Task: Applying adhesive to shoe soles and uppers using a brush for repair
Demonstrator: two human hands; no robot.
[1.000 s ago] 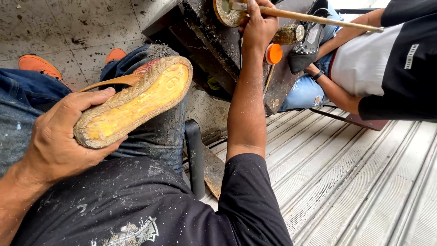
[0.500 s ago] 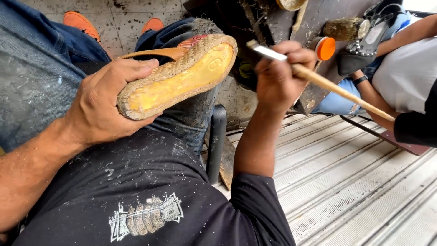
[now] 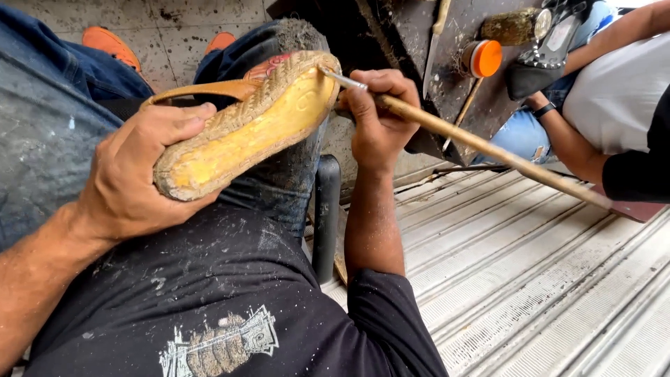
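Observation:
My left hand (image 3: 136,178) grips a sandal (image 3: 244,129) held sole-up over my knee. Its sole is yellow and glossy with a woven jute rim, and an orange-brown strap shows behind. My right hand (image 3: 377,115) holds a long wooden-handled brush (image 3: 481,148) like a pencil. The brush's metal-ferruled tip touches the toe end of the sole, and the handle runs out to the right.
A dark, stained workbench (image 3: 412,49) stands ahead with an orange-capped tin (image 3: 483,58) on it. Another person (image 3: 614,105) in a white and black top sits at right, holding a black shoe (image 3: 544,56). A ribbed metal sheet (image 3: 544,279) lies at right, a black post (image 3: 326,209) by my knee.
My right hand came down from the bench with the brush and brought its tip to the sole's toe. The sandal stayed gripped in my left hand.

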